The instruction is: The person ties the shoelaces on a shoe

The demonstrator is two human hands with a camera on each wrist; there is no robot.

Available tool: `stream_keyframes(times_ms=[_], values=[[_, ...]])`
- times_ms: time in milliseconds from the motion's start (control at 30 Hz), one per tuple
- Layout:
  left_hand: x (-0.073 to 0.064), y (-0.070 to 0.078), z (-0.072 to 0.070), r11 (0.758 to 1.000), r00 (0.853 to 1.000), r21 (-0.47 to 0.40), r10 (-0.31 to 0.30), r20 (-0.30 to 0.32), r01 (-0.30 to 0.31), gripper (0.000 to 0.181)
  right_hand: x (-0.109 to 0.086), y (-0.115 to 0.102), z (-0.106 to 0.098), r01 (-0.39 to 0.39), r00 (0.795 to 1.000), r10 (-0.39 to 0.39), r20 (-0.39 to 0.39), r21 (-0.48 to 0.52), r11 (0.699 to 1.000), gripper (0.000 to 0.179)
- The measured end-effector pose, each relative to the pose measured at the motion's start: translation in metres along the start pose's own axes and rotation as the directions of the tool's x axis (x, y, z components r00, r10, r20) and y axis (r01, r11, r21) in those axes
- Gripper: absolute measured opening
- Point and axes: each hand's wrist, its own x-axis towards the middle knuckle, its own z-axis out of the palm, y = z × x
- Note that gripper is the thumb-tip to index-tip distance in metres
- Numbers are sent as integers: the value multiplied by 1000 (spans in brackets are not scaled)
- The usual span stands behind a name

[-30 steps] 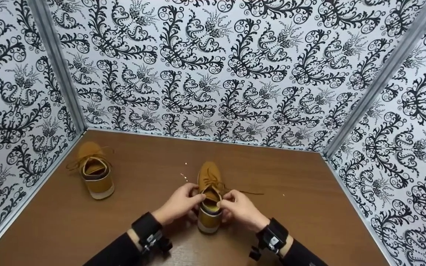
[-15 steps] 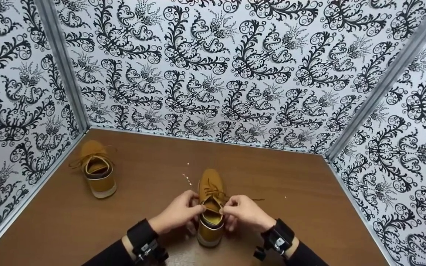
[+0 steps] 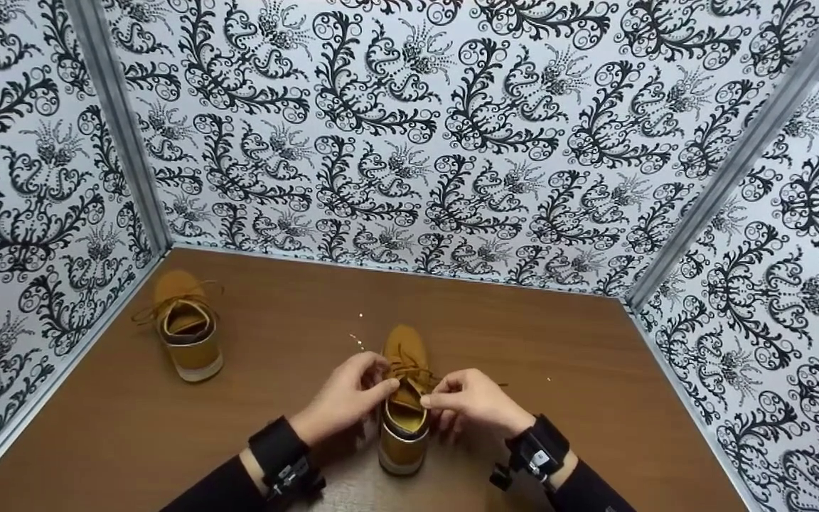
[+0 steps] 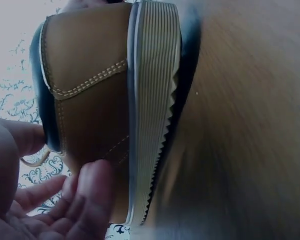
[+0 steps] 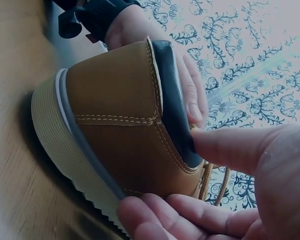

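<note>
A tan lace-up shoe (image 3: 403, 449) stands on the brown table between my hands, its toe pointing away. Its opening shows a yellowish insole, and the laces (image 3: 413, 371) are tied loosely over the tongue. At the left of the opening, my left hand (image 3: 351, 390) pinches the collar, thumb at the edge and fingers against the outer side. Opposite, my right hand (image 3: 477, 402) grips the right collar edge between thumb and fingers. Both wrist views show the stitched heel side and pale ridged sole of the shoe (image 4: 90, 50), with thumbs on its dark padded collar (image 5: 172, 90).
A matching tan shoe (image 3: 196, 355), laces hanging out, stands at the table's far left. Small bright specks lie on the brown table (image 3: 523, 334). Patterned black-and-white panels (image 3: 395, 142) wall in the back and both sides.
Between one second and half a second ago the shoe shifted slightly nearer in the head view. Since then my left hand has slid forward along the collar toward the laces.
</note>
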Motion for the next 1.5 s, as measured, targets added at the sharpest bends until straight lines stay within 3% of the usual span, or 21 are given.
stream_keyframes(times_ms=[333,467,633,833,1000,1200,1500], values=[[5,4,10,988,985,85,140,-97,-132,18,3,3,2,69,993,-75,-91,-74,995,29],[9,4,12,989,982,47,147,-117,-143,10,5,4,2,81,992,-89,-92,-90,993,30],[15,0,13,989,987,-51,133,-89,-138,4,5,4,2,93,990,-106,-93,-132,987,30],[17,-2,11,989,995,-112,88,-49,-93,7,6,4,3,100,989,-115,-97,-154,983,28],[17,1,5,981,995,-167,98,-7,-98,9,6,4,4,105,987,-121,-102,-152,983,28],[18,13,-8,941,995,-328,98,11,-89,14,6,5,5,109,984,-125,-127,-122,986,29],[19,23,-40,840,998,-543,-56,-39,26,25,8,6,7,135,978,-149,-143,-105,985,30]])
